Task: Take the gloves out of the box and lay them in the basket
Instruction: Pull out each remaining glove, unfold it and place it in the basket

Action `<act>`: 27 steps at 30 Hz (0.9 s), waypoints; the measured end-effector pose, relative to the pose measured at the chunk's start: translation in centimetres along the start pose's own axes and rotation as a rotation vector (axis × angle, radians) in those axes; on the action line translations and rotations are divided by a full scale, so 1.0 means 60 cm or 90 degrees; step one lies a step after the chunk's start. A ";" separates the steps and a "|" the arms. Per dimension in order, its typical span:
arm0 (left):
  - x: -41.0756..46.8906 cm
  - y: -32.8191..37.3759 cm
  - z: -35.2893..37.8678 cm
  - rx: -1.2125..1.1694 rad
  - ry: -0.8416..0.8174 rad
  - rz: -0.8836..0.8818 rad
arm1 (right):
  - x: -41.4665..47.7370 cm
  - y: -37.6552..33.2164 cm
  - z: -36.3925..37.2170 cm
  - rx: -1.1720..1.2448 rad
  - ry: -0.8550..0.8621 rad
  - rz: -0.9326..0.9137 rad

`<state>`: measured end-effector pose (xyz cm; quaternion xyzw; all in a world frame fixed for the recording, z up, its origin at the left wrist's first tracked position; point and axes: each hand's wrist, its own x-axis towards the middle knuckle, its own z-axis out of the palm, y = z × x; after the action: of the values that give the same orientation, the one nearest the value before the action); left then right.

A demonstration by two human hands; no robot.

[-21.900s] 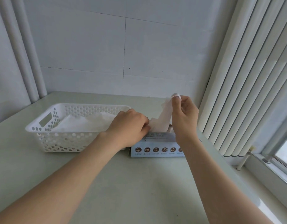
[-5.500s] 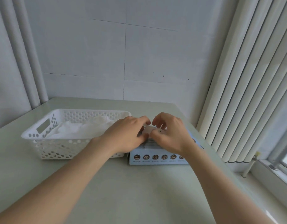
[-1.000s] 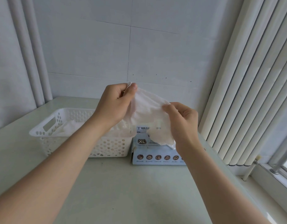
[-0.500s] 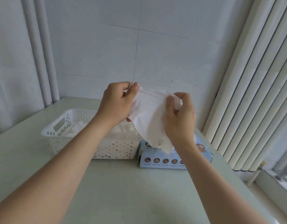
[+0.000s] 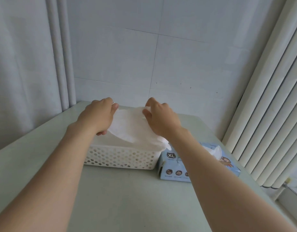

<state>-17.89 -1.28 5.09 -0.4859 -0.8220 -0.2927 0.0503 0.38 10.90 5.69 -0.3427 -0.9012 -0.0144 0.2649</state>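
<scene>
A thin white glove (image 5: 130, 125) is stretched flat between my two hands, just above the white perforated basket (image 5: 121, 159). My left hand (image 5: 98, 115) pinches its left edge and my right hand (image 5: 159, 118) pinches its right edge. Other white gloves lie piled in the basket beneath it, mostly hidden. To the right of the basket stands the light blue glove box (image 5: 174, 168), marked XL, partly covered by my right forearm. A white glove (image 5: 215, 150) sticks up out of the box's top opening.
Basket and box sit on a pale green table (image 5: 127, 198) in a corner. A tiled wall (image 5: 152, 64) is behind, a curtain (image 5: 27, 64) hangs on the left and vertical blinds (image 5: 270, 97) on the right, close to the box.
My hands have carried the glove from chest height above the box leftward and down over the basket, spreading it out flat. The view has shifted left with them.
</scene>
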 end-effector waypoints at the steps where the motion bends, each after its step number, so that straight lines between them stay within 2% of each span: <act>1: 0.002 -0.010 0.002 -0.004 -0.015 -0.017 | 0.005 -0.004 0.008 -0.006 -0.020 0.000; 7: 0.004 -0.045 0.005 -0.011 -0.129 -0.118 | 0.024 -0.014 0.050 0.040 -0.072 -0.007; 11: 0.002 -0.051 0.003 0.006 -0.131 -0.159 | 0.018 -0.012 0.055 0.028 -0.054 -0.027; 14: 0.003 -0.050 0.003 0.085 -0.128 -0.141 | 0.014 -0.015 0.044 -0.034 -0.022 -0.087; 15: 0.004 -0.050 0.003 0.123 -0.127 -0.127 | 0.011 -0.019 0.034 -0.017 -0.049 -0.087; 18: 0.010 -0.048 0.008 0.159 -0.116 -0.082 | 0.001 -0.028 0.003 0.054 -0.229 -0.050; 21: 0.013 -0.031 0.010 0.168 -0.127 -0.010 | -0.014 -0.033 -0.022 0.043 -0.348 -0.021; 24: 0.003 0.003 0.003 0.135 -0.229 0.025 | -0.019 -0.033 -0.028 0.013 -0.407 0.002; 27: -0.013 0.038 -0.001 0.138 -0.352 0.042 | -0.016 -0.030 -0.008 0.021 -0.420 0.036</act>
<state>-15.57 -1.10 5.83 -0.5655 -0.8147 -0.0579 -0.1144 0.09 8.83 5.92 -0.3493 -0.9287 0.1192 -0.0352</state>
